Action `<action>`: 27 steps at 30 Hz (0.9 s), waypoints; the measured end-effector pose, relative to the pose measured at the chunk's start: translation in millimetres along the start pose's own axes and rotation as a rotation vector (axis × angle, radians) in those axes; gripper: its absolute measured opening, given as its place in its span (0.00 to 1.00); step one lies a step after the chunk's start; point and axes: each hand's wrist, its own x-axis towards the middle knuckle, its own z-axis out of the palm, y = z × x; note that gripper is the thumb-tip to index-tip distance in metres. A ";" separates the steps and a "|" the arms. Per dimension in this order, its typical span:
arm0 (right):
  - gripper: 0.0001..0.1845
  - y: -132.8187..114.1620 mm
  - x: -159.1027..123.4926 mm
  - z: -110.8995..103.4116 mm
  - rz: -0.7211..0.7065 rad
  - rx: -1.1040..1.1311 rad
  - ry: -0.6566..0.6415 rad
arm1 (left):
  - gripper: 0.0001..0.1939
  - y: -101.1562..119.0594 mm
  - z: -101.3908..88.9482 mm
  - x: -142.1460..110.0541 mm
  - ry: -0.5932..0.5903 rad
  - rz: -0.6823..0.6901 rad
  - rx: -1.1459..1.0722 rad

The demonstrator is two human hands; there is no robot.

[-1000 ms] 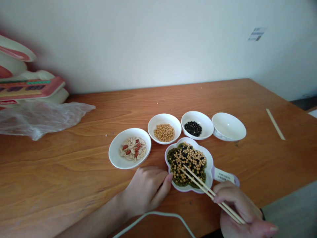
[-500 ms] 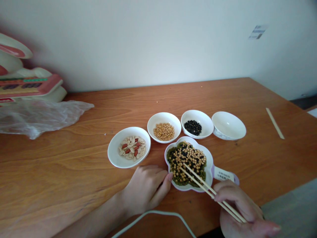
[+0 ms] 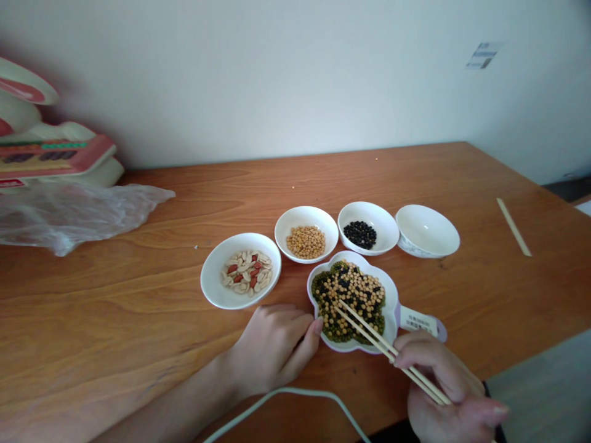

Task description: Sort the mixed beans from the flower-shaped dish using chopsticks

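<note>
Bowl of peanuts (image 3: pixel 212 280), toward the table's (image 3: pixel 115 326) near edge. Left hand (image 3: pixel 274 351), fingers curled, thumb touching the flower-shaped dish's rim; its grip cannot be told. Bowl of yellow beans (image 3: pixel 329 237). Flower-shaped dish (image 3: pixel 391 301), mixed beans, near the table's front edge. Bowl of black beans (image 3: pixel 388 224). Empty bowl (image 3: pixel 427 227). Right hand (image 3: pixel 446 384), gripping chopsticks (image 3: pixel 410 371), tips in dish.
</note>
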 end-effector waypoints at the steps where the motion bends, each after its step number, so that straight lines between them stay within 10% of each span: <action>1: 0.47 0.4 -0.4 -0.1 -0.001 0.005 0.004 | 0.23 -0.1 0.0 0.0 -0.001 0.002 0.000; 27: 0.46 3.2 -11.8 -4.6 0.105 0.096 0.083 | 0.23 0.0 -0.2 0.6 -0.015 -0.008 -0.021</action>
